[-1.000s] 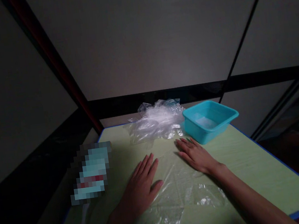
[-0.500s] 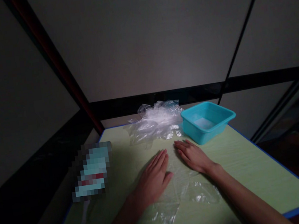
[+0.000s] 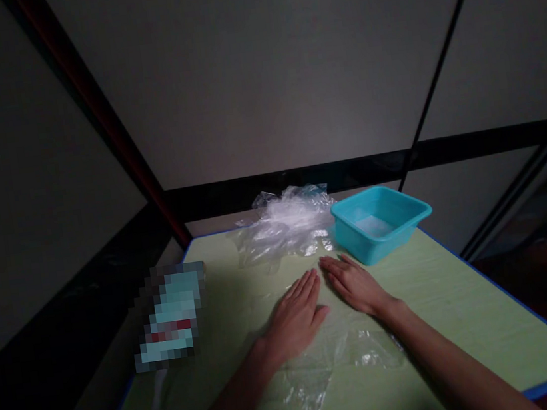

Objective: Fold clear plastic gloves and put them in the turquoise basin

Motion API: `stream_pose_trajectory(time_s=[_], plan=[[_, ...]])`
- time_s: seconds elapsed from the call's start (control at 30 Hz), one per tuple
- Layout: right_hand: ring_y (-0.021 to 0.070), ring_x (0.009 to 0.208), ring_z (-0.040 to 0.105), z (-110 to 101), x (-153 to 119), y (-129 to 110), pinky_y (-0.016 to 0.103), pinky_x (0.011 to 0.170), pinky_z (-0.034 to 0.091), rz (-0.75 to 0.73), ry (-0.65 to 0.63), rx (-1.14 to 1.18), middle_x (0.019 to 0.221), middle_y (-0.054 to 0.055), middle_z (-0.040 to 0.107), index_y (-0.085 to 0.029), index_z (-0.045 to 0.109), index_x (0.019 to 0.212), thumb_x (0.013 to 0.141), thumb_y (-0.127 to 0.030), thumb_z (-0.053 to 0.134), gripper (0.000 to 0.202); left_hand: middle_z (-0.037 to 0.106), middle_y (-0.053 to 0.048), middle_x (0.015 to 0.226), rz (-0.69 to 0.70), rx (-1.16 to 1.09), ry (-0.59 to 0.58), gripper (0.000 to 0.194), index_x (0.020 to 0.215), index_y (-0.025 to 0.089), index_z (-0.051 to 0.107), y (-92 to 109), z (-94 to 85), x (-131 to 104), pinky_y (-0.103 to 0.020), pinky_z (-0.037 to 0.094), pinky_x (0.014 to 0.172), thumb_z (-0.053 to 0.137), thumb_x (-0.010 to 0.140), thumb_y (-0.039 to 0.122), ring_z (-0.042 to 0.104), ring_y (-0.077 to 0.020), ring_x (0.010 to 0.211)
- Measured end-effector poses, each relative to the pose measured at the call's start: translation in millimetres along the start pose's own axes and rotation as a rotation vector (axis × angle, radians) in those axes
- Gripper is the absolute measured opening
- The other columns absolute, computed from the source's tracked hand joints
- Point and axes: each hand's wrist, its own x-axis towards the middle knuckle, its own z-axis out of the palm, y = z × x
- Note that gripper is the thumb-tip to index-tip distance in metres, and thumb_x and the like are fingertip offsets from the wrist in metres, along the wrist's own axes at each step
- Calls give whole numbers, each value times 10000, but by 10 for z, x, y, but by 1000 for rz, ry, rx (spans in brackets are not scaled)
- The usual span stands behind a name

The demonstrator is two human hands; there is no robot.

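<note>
A clear plastic bag (image 3: 309, 378) lies spread on the pale green table, its crinkled end toward me. My left hand (image 3: 296, 319) rests palm down on it, fingers stretched out and thumb apart. Close on the right, my right hand (image 3: 354, 285) also lies flat on the bag's upper part, fingers pointing away to the left. Neither hand grips anything. The part of the bag beneath the palms is hidden.
Behind the hands is a heap of crumpled clear bags (image 3: 288, 220). A turquoise basin (image 3: 370, 249) stands to its right. At the left table edge is a blurred-out item (image 3: 173, 305). Panelled walls border the table (image 3: 513, 341).
My left hand has slid a little to the right over the bag, nearer my right hand. My right hand has hardly moved.
</note>
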Motion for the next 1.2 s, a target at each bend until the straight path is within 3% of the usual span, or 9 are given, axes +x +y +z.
stream_pose_trajectory(time_s=[0.43,0.6,0.73,0.83,0.93,1.2], plan=[[171,1169,417,22,5,32,405,1016,254,-9,2,16,1251,106,483,-116,432,1231,886,-205,276,388,262,-90,1398,-110,32,59,490,1350,153,208,-436,-83,-734,-355,265,1027,307,889,288,231,-167,1277],[180,1167,419,-1,-1,69,419,1013,248,-31,34,53,1252,111,481,-118,437,1219,870,-178,296,381,300,-124,1376,-186,82,95,509,1327,125,263,-452,-95,-811,-367,290,1012,340,874,343,267,-187,1263],[186,1093,483,-173,-45,-126,413,1000,257,-88,116,209,1158,100,558,-134,523,1103,856,-169,339,310,300,-146,1373,-204,95,91,572,1313,100,279,-409,-116,-780,-368,293,1009,405,835,385,271,-209,1261],[149,954,551,-319,-67,-439,274,856,405,-230,-50,410,1017,65,612,-149,565,1016,853,-182,392,239,286,-162,1376,-218,106,73,610,1307,67,278,-389,-117,-759,-367,275,1019,417,821,409,248,-218,1270],[134,880,560,-346,-50,-707,223,775,423,-401,-259,469,963,42,604,-156,572,1005,800,-155,494,219,283,-167,1376,-223,129,69,605,1296,54,296,-384,-105,-746,-370,263,1024,398,825,421,226,-223,1277],[90,582,533,-212,9,-816,172,532,411,-344,-479,533,720,-28,581,-151,545,1019,638,-127,667,401,273,-176,1378,-236,183,64,580,1279,32,324,-391,-91,-726,-368,251,1027,419,820,374,206,-239,1282]])
